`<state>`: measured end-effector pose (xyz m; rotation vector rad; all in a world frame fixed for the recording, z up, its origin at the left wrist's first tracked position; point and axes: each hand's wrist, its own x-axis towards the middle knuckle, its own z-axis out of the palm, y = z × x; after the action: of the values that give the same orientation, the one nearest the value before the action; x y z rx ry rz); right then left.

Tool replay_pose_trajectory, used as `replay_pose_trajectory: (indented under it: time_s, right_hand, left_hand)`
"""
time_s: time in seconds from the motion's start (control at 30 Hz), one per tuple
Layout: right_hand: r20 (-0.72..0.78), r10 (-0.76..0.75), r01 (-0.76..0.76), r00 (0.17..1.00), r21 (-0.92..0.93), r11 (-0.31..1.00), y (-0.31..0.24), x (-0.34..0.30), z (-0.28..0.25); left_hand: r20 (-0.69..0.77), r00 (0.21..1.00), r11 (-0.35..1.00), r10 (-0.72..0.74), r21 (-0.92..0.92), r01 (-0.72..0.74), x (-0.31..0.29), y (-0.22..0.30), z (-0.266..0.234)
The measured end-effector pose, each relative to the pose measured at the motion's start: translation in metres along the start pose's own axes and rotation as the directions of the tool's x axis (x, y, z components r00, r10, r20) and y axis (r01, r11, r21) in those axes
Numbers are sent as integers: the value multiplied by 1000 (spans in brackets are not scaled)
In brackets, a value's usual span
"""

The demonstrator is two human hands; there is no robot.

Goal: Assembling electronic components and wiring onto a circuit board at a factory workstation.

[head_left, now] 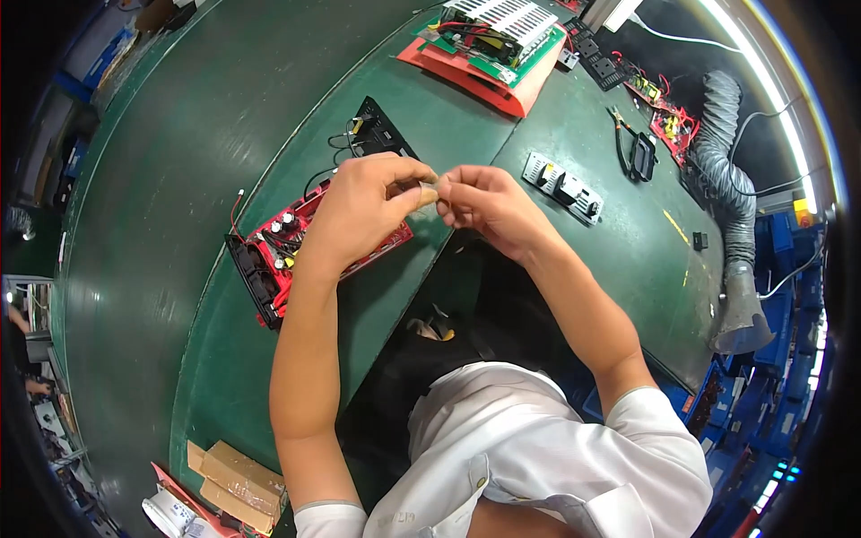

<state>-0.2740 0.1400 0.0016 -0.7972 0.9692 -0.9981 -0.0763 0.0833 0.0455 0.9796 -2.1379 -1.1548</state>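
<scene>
A: State of the left hand (359, 202)?

B: Grip nearly closed: thumb and index finger pinch a small pale piece (429, 186). Its kind I cannot tell; fingers hide most of it.

A: Right hand (489, 202)?

B: Grip narrow, thumb and fingertips drawn together on the same piece from the right. Whether the two sets of fingertips touch: cannot tell.

A: Position of the piece?

B: Between the hands, above the green tabletop (475, 134).

A: Nearest the left hand?

B: A red open unit (282, 240) with circuit parts, partly hidden by that hand. Black fans (254, 271) at its left end. A black panel (386, 130) lies beyond the hand, with dark cables beside it.

A: To the right?

B: A silver panel (560, 184) with black fittings, apart from the right hand. Farther over, pliers (621, 143) just beside a black rectangular piece (643, 157).

A: Far side?

B: A green circuit board (535, 58) under a white slotted cover (507, 18).
</scene>
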Motion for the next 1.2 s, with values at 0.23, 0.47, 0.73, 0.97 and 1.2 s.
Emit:
replay_pose_trajectory:
  time_s: [0.23, 0.47, 0.73, 0.97, 1.2]
  right_hand:
    - [-146, -479, 279, 865, -653, 704, 3, 45, -6]
    - [99, -464, 348, 880, -801, 488, 31, 73, -5]
    - [30, -428, 383, 903, -505, 773, 45, 79, -13]
    - [27, -504, 441, 863, -526, 727, 34, 70, -5]
    - [11, -548, 473, 837, -520, 712, 37, 71, -9]
  left_hand:
    - [-186, 977, 993, -108, -70, 96, 5, -32, -6]
    - [-223, 923, 948, -313, -17, 317, 5, -53, -9]
    - [-342, 926, 965, -160, 144, 220, 0, -53, 15]
    - [-338, 909, 940, -244, 146, 307, 6, -46, 25]
    - [-346, 883, 938, -318, 19, 346, 8, -52, 30]
